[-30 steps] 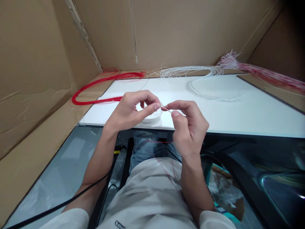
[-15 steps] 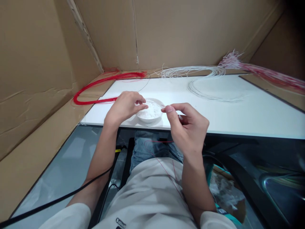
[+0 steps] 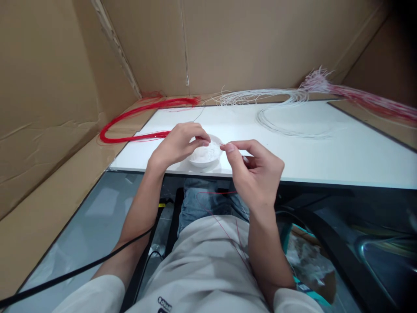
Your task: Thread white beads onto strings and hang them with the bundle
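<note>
Thread (image 3: pixel 222 144) is showing red in your right hand's (image 3: pixel 259 171) closed, pinching grip beside the bowl (image 3: pixel 202 164). Your left hand (image 3: pixel 176 142) is hovering over it, fingertips close, any hold unclear. Bundled red strands (image 3: pixel 143 138) are lying apart; how much is finished isn't showing.

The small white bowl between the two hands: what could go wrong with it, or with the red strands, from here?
The white bowl sits near the front edge of the white tabletop, beneath the left hand, so a bump might spill its white contents.
The right hand pinches a thin red strand, which could slip from the fingertips.
The red bundle reaches the left hand, so a sleeve-ward pull might drag or tangle it.
</note>
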Motion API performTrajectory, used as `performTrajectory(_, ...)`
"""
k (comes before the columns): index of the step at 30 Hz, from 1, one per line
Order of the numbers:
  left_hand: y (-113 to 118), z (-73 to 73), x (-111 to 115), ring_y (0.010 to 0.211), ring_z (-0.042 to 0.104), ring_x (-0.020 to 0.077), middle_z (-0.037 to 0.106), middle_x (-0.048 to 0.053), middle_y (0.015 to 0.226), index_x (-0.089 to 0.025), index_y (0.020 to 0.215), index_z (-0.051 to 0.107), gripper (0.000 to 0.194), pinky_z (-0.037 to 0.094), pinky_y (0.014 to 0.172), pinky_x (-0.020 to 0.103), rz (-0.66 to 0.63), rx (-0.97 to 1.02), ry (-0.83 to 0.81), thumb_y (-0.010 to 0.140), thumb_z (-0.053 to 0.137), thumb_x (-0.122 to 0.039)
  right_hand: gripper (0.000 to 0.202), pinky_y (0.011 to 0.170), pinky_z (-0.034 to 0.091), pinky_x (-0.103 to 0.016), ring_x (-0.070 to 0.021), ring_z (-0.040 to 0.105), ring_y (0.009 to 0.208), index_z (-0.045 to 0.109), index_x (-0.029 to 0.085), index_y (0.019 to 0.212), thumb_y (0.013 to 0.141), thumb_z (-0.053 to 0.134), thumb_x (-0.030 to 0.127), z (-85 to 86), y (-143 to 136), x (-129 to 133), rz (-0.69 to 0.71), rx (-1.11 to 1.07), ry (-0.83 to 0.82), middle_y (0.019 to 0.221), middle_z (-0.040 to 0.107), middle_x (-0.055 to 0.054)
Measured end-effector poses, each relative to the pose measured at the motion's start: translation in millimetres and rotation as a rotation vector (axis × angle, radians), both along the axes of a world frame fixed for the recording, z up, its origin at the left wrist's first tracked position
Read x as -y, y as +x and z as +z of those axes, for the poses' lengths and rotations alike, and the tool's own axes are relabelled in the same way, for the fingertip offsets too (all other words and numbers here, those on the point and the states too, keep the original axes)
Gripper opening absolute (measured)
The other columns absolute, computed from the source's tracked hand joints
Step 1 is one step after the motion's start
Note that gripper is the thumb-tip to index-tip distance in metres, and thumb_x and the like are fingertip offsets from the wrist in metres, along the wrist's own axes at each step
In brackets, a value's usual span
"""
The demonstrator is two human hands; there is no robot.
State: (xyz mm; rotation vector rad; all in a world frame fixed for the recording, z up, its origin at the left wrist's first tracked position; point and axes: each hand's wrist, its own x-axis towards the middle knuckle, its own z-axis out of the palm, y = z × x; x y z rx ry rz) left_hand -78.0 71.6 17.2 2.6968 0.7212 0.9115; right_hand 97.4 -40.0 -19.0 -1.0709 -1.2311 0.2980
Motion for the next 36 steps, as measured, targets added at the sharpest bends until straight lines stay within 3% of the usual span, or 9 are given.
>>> performTrajectory(5, 11, 6.8, 15, 0.087, 0.07, 0.0173, 0.078, 0.005, 0.09, -0.021, 0.092, 0.078, 0.021, 0.052, 0.081, 0.03, -0.069, 0.213, 0.165, 0.1, 0.069, -0.039, 0.013, 0.039, 0.033, -0.022, -0.0078, 0.052, 0.047, 0.076, 0.02, 0.077, 0.088, 0.074, 0.027, 3.9, -1, -3, -0.013, -0.127, 0.031, 0.075, 0.079, 0.0)
performTrajectory(8, 17, 10.7, 28, 0.087, 0.069, 0.0167, 0.078, 0.004, 0.091, -0.023, 0.092, 0.077, 0.02, 0.052, 0.08, 0.031, -0.059, 0.231, 0.286, 0.102, 0.065, -0.036, 0.01, 0.045, 0.043, -0.023, -0.0129, 0.069, 0.063, 0.077, 0.021, 0.078, 0.087, 0.075, 0.024, 5.8, -2, -1, 0.003, -0.192, 0.085, 0.083, 0.083, -0.001)
performTrajectory(11, 21, 12.0, 36, 0.084, 0.067, 0.0162, 0.078, 0.003, 0.09, -0.023, 0.093, 0.077, 0.019, 0.052, 0.08, 0.032, -0.039, 0.222, 0.415, 0.103, 0.064, -0.032, 0.009, 0.05, 0.049, -0.025, -0.0165, 0.076, 0.076, 0.078, 0.022, 0.079, 0.088, 0.074, 0.021, 6.4, -3, 3, 0.028, -0.233, 0.123, 0.087, 0.084, -0.002)
performTrajectory(15, 23, 10.8, 39, 0.08, 0.065, 0.0161, 0.077, 0.001, 0.087, -0.023, 0.092, 0.076, 0.012, 0.049, 0.076, 0.033, 0.001, 0.215, 0.53, 0.101, 0.067, -0.024, 0.01, 0.049, 0.048, -0.025, -0.0168, 0.077, 0.077, 0.077, 0.022, 0.078, 0.088, 0.075, 0.021, 7.1, -3, 6, 0.021, -0.226, 0.116, 0.089, 0.085, -0.002)
performTrajectory(21, 24, 10.1, 44, 0.081, 0.062, 0.018, 0.076, 0.002, 0.086, -0.025, 0.091, 0.076, 0.017, 0.045, 0.075, 0.036, 0.085, 0.126, 0.548, 0.102, 0.063, -0.024, 0.012, 0.048, 0.047, -0.024, -0.013, 0.071, 0.065, 0.076, 0.021, 0.074, 0.086, 0.075, 0.017, 8.4, -4, 6, 0.007, -0.212, 0.112, 0.085, 0.084, -0.001)
performTrajectory(29, 23, 11.7, 49, 0.08, 0.06, 0.0167, 0.074, 0.002, 0.086, -0.02, 0.094, 0.072, 0.017, 0.044, 0.072, 0.034, 0.069, 0.047, 0.721, 0.105, 0.059, -0.019, 0.012, 0.048, 0.047, -0.022, -0.0109, 0.069, 0.063, 0.077, 0.021, 0.073, 0.085, 0.076, 0.016, 9.3, -2, 8, -0.034, -0.188, 0.08, 0.081, 0.083, 0.0)
performTrajectory(36, 23, 12.6, 51, 0.081, 0.061, 0.0167, 0.075, 0.001, 0.088, -0.021, 0.095, 0.071, 0.016, 0.044, 0.072, 0.034, 0.062, 0.021, 0.726, 0.105, 0.059, -0.018, 0.014, 0.048, 0.047, -0.02, -0.0093, 0.068, 0.062, 0.076, 0.021, 0.071, 0.082, 0.075, 0.014, 11.4, 0, 9, -0.009, -0.183, 0.048, 0.08, 0.082, 0.002)
